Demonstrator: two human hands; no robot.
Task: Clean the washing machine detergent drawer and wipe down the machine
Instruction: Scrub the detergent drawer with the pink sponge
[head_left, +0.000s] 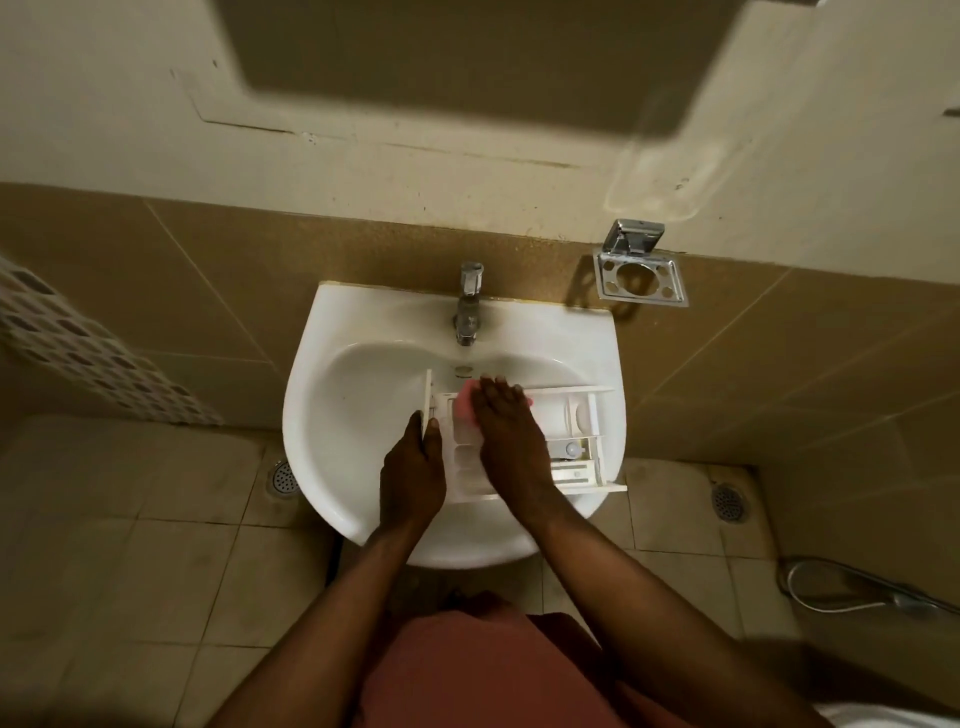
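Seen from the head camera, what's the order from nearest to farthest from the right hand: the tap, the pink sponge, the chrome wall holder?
1. Pink sponge, directly under the right hand.
2. Tap, straight ahead.
3. Chrome wall holder, ahead and off to the right.

Left hand (413, 470) grips drawer (576, 415) edge; right hand (509, 431) flat, fingers straight, pressing sponge (464, 404)

One wide-angle head view looks steeply down onto the washbasin (343, 322), facing the tiled wall (182, 270) behind the tap (470, 301). It sits close: the person's forearms (322, 613) reach from the bottom edge to the detergent drawer (576, 410) near the frame's centre, and floor tiles (156, 571) fill the lower sides.
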